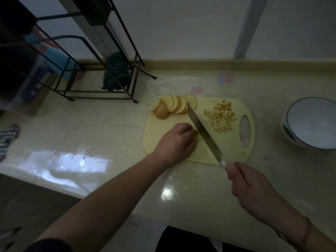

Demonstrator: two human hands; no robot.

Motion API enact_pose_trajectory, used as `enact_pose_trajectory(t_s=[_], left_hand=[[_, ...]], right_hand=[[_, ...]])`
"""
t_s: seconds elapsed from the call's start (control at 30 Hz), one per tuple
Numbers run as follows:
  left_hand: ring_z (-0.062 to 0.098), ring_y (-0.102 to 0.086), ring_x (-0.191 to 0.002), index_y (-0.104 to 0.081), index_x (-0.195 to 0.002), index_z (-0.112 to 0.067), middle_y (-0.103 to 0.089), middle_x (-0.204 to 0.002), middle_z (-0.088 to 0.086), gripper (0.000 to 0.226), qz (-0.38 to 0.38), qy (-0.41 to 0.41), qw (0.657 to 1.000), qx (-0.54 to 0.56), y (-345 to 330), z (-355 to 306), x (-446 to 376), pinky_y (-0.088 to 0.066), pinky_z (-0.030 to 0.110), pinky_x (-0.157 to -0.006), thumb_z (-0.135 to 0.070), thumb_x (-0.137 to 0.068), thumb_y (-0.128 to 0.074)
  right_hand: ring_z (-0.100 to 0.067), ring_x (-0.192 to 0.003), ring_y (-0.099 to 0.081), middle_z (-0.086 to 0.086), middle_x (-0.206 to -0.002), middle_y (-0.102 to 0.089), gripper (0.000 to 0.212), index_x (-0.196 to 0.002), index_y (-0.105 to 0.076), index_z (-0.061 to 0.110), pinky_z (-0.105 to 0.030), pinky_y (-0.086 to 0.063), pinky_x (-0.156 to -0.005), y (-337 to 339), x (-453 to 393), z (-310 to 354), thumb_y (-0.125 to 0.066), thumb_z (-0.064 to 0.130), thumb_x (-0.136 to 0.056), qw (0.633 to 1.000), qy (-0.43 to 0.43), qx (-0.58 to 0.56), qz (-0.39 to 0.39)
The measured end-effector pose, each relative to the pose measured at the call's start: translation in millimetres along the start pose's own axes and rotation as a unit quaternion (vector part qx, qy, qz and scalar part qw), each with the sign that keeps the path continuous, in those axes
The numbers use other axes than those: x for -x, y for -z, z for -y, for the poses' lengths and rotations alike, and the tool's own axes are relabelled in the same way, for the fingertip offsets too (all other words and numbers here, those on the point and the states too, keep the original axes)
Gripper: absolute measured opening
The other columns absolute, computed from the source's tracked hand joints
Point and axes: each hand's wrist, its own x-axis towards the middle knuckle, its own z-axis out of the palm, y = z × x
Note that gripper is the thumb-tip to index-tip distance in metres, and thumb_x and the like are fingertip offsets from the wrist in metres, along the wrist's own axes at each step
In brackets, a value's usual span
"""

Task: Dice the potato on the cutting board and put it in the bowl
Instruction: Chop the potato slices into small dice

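A pale counter (109, 128) holds a black wire rack (101, 77) at the back left. A yellow cutting board (234, 142) lies in the middle. A white bowl (312, 122) sits well off to its right. Round potato slices (174, 105) lean in a row at the board's far corner. Small potato cubes (221, 117) sit in a heap near the board's handle hole. The left hand (175, 140) curls over a potato piece on the board. The right hand (252, 186) grips a long knife (203, 131), its blade just beside the left fingers.

Bare counter (269, 113) separates cutting board (234, 106) from bowl (309, 122) at right; wire rack (101, 93) blocks upper left.
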Motion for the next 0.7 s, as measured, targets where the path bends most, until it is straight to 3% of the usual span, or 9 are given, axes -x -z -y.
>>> enact_pose_trajectory(t_s=[0.13,0.33,0.47,0.57,0.7], left_hand=[[0.033,-0.064,-0.087,-0.072,-0.099,0.002,-0.066,-0.100,0.017,0.019,-0.002,0.001,1.000,0.001,0.8,-1.3,-1.8,-0.055,0.036,-0.073,-0.012,-0.085,-0.073],[0.034,-0.064,-0.091,-0.073,-0.096,0.000,-0.068,-0.104,0.016,0.019,0.003,0.004,1.000,-0.006,-1.7,0.3,-2.2,-0.055,0.038,-0.073,-0.015,-0.085,-0.070],[0.033,-0.062,-0.082,-0.072,-0.085,-0.001,-0.066,-0.091,0.014,0.014,0.002,-0.006,1.000,-0.003,-2.2,0.7,-5.5,-0.052,0.037,-0.070,-0.014,-0.085,-0.069],[0.033,-0.061,-0.078,-0.073,-0.085,-0.002,-0.066,-0.084,0.013,0.018,0.001,-0.016,1.000,-0.004,-2.8,1.6,-7.4,-0.050,0.037,-0.069,-0.018,-0.087,-0.064],[0.032,-0.061,-0.076,-0.074,-0.081,-0.003,-0.067,-0.082,0.011,0.020,-0.002,-0.024,1.000,-0.015,-2.0,2.7,-8.3,-0.046,0.034,-0.067,-0.019,-0.085,-0.063]], right_hand=[[-0.009,-0.055,-0.054,-0.003,-0.057,-0.056,0.048,-0.067,-0.050,0.018,-0.033,-0.042,-0.058,-0.6,1.2,5.2,-0.031,0.056,-0.091,1.000,0.012,0.022,-0.002],[-0.007,-0.058,-0.056,0.001,-0.060,-0.059,0.048,-0.068,-0.051,0.020,-0.026,-0.041,-0.061,-0.3,4.2,5.1,-0.030,0.058,-0.088,0.999,0.018,0.029,0.000],[-0.011,-0.058,-0.055,0.002,-0.068,-0.061,0.054,-0.068,-0.050,0.022,-0.028,-0.039,-0.060,1.5,10.6,-4.1,-0.023,0.063,-0.092,0.999,0.032,0.038,-0.005],[-0.011,-0.057,-0.055,0.001,-0.068,-0.061,0.056,-0.068,-0.046,0.022,-0.030,-0.040,-0.062,1.8,13.5,-11.0,-0.022,0.070,-0.084,0.998,0.037,0.049,-0.005],[-0.010,-0.061,-0.058,-0.004,-0.065,-0.061,0.057,-0.073,-0.053,0.020,-0.034,-0.044,-0.064,-2.2,7.9,-10.6,-0.020,0.064,-0.093,0.997,0.030,0.067,-0.002]])
